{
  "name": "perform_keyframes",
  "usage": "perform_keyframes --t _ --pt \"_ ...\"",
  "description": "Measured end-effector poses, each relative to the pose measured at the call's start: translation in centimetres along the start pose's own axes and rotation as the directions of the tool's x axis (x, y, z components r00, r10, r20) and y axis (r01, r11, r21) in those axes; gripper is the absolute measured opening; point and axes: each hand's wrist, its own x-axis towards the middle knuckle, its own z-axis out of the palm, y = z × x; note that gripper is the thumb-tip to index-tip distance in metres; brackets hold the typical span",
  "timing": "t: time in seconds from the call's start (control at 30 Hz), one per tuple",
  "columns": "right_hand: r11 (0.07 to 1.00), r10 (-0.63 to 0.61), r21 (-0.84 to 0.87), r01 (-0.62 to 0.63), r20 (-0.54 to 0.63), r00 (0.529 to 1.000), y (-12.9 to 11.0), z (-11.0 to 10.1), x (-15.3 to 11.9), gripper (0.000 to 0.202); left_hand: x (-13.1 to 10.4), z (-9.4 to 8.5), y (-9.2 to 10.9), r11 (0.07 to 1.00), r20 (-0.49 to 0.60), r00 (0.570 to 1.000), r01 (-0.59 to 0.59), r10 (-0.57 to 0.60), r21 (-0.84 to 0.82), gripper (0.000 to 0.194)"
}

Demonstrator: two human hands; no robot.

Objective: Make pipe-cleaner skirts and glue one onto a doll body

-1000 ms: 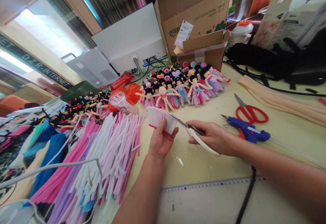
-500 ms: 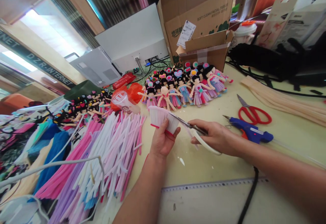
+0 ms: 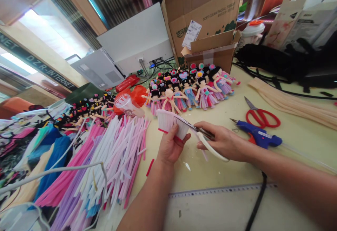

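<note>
In my left hand (image 3: 172, 147) I grip a flat, pleated row of white and pale pink pipe cleaner pieces (image 3: 165, 120) with a red lower edge, thumb in front. My right hand (image 3: 219, 140) is closed around white-handled scissors (image 3: 207, 147). The blades point left and lie against the upper right part of the row; how far apart they are is hard to see. A short red pipe cleaner piece (image 3: 150, 167) lies on the table beside my left forearm. Several pipe-cleaner dolls (image 3: 191, 92) stand behind my hands.
To the right lie red-handled scissors (image 3: 263, 117) and a blue glue gun (image 3: 259, 134). Bundles of pipe cleaners (image 3: 105, 164) cover the left side. A plastic cup (image 3: 126, 104) lies near the dolls, with a cardboard box (image 3: 202, 17) behind. A ruler strip (image 3: 210, 191) runs along the front.
My left hand and the pleated row have shifted slightly right. The short red piece now shows beside my left forearm. My right hand with the scissors has hardly moved.
</note>
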Motion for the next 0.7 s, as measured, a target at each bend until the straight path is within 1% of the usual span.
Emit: perform_keyframes --t 0.1,0.23,0.47,0.7 --pt "0.999 -0.005 0.041 0.005 -0.016 1.000 -0.08 0.11 -0.01 0.039 -0.01 -0.04 0.02 1.000 0.001 1.000 -0.007 0.007 0.010 0.010" --pt "0.996 0.014 0.093 -0.014 0.002 1.000 -0.29 0.20 -0.02 0.042 0.06 -0.19 0.01 1.000 0.011 1.000 0.003 -0.003 0.000 0.008" --pt "0.984 -0.014 0.179 0.015 -0.004 1.000 -0.34 0.40 0.11 0.041 0.16 -0.39 0.05 1.000 -0.002 1.000 0.015 -0.015 0.001 0.010" --pt "0.981 -0.012 0.194 0.009 0.013 1.000 -0.27 0.39 0.16 0.041 0.18 -0.37 0.07 1.000 -0.003 1.000 0.008 -0.008 -0.013 0.010"
